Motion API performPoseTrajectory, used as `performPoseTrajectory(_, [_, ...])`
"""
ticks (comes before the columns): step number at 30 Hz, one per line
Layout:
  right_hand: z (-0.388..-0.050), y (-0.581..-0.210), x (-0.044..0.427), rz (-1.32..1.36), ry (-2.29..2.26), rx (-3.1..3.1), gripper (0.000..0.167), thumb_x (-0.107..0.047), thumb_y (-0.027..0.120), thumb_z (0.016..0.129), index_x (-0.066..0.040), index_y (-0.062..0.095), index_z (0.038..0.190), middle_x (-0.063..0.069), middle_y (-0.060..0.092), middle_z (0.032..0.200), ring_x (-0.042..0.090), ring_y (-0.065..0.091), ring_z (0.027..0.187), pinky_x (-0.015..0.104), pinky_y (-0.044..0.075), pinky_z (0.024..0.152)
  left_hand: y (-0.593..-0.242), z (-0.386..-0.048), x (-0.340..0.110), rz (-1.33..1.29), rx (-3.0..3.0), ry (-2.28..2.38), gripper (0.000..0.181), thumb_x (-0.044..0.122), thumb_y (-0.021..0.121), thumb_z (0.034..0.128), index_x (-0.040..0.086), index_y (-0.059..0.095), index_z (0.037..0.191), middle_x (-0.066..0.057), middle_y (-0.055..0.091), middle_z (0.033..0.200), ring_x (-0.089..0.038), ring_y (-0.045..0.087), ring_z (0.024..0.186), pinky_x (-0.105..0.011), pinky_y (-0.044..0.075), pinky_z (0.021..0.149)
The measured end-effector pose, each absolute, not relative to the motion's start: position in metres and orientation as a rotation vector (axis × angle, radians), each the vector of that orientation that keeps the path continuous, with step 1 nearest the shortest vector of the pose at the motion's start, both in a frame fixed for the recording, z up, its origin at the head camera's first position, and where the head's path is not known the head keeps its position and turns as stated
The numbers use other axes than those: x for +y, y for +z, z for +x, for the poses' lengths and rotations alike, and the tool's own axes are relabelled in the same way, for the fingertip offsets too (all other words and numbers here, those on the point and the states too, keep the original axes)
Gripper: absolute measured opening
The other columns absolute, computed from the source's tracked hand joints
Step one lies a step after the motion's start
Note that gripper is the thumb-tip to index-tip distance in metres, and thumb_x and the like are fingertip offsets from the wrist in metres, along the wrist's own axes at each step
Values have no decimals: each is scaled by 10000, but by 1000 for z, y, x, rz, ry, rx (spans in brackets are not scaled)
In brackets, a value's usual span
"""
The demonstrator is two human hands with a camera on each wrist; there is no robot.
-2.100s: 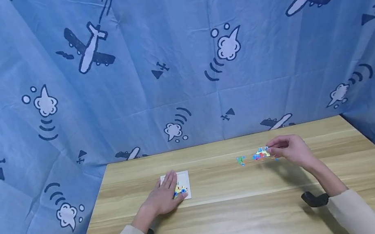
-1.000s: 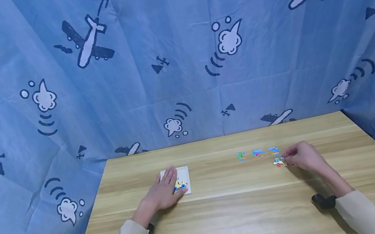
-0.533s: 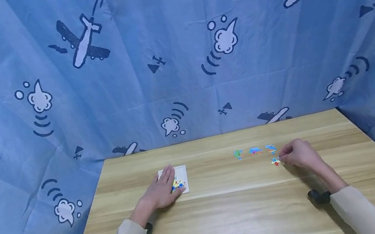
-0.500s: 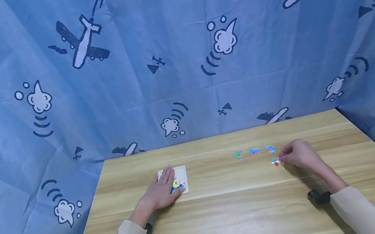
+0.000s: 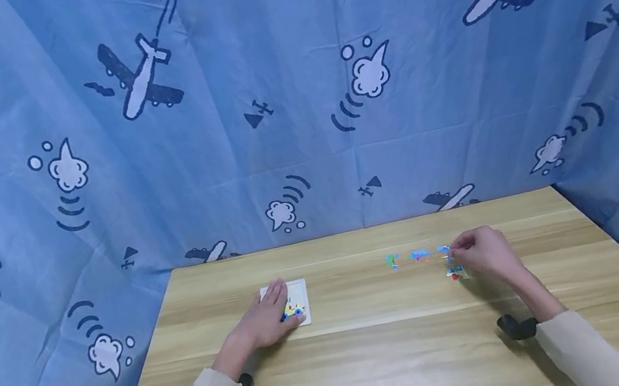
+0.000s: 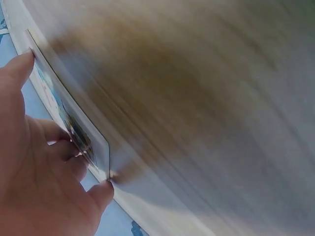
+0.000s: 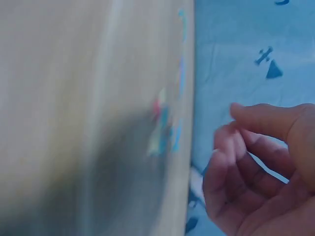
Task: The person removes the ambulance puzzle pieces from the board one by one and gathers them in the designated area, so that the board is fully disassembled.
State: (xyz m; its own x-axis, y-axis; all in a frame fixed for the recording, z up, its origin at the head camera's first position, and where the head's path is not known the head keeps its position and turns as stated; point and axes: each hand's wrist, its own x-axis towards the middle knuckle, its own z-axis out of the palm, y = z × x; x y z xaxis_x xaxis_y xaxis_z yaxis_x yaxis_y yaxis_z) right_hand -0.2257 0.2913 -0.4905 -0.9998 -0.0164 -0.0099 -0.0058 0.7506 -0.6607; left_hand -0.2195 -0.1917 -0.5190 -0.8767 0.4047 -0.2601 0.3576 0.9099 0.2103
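Note:
My left hand (image 5: 263, 319) lies with fingers extended over a small white puzzle board (image 5: 299, 294) that shows a yellow vehicle with blue wheels. In the left wrist view, the fingertips and thumb touch the edges of the board (image 6: 101, 147). My right hand (image 5: 485, 252) hovers over the puzzle pieces at the right, fingers loosely bent; the right wrist view shows nothing between them. Beneath and beside it lie a yellow, red and blue puzzle piece (image 5: 454, 274) and a blue and orange puzzle piece (image 5: 442, 249), the latter partly behind the fingertips.
Further left in the back row lie a blue and pink puzzle piece (image 5: 420, 255) and a green puzzle piece (image 5: 392, 262). The wooden table (image 5: 374, 360) ends at a blue airplane-print curtain (image 5: 309, 118). Each wrist wears a black band.
My right hand first held the yellow, red and blue piece above the row, then set it down in front. Since then it has lifted off, moving back and left. The left hand stays on the board.

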Motion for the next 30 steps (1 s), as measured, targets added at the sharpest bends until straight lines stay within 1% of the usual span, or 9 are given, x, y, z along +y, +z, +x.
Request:
performPoseTrajectory(6, [-240,-475,249,-165,-1182,2982,253,-304,768,964,-55,813,972,126,799,905,134,665,757,298,518,659,-519,-220,-193,560,2809,273,899,619,488,1054,1,243,1659,-157,185,1770,-332,172,1658,-575,201,1338])
performPoseTrajectory(13, [-249,-474,182,-357,-1262,2885,170,-264,801,935,-100,820,894,64,795,830,84,656,707,264,526,657,-519,-216,-192,528,2819,333,926,629,517,1039,-11,250,1653,-163,187,1767,-334,175,1657,-566,190,1343])
performPoseTrajectory(16, [-249,-474,151,-437,-1302,2805,147,-234,790,945,-99,823,896,65,788,829,82,647,698,264,529,645,-520,-214,-191,519,2820,341,933,629,524,1036,-18,251,1650,-169,191,1765,-340,177,1655,-566,191,1342])
performPoseTrajectory(18, [-249,-473,133,-482,-1336,2759,135,-208,779,953,-91,823,902,72,785,833,124,671,701,267,536,638,-520,-214,-191,525,2826,331,926,620,527,1039,-16,250,1651,-170,188,1765,-342,174,1656,-571,194,1341])
performPoseTrajectory(22, [-250,-473,103,-533,-1420,2663,132,-182,761,966,-77,815,906,157,789,869,251,733,726,255,544,619,-517,-213,-190,561,2845,314,904,588,543,1045,-15,251,1652,-180,181,1765,-360,166,1654,-602,198,1330])
performPoseTrajectory(24, [-250,-473,89,-554,-1455,2622,135,-185,760,968,-74,813,912,179,792,889,265,750,741,241,548,621,-514,-212,-190,589,2864,310,893,570,555,1046,-22,262,1647,-191,187,1761,-374,169,1651,-620,203,1322])
performPoseTrajectory(26, [-252,-474,75,-572,-1472,2608,136,-197,770,959,-77,815,915,154,796,882,207,739,728,229,549,637,-512,-211,-192,604,2880,300,885,565,552,1049,-18,263,1648,-188,185,1762,-374,168,1651,-620,205,1321])
performPoseTrajectory(28, [-252,-477,62,-593,-1475,2607,132,-215,786,945,-90,818,917,102,797,870,121,701,721,219,546,660,-510,-209,-195,615,2896,303,878,561,551,1051,-21,270,1645,-194,190,1760,-382,177,1648,-620,214,1318])
performPoseTrajectory(30, [-253,-482,49,-623,-1468,2610,129,-225,802,931,-99,820,918,55,795,871,66,659,726,214,546,682,-510,-205,-200,618,2903,296,873,559,544,1054,-22,270,1645,-201,195,1757,-387,188,1644,-618,222,1317])
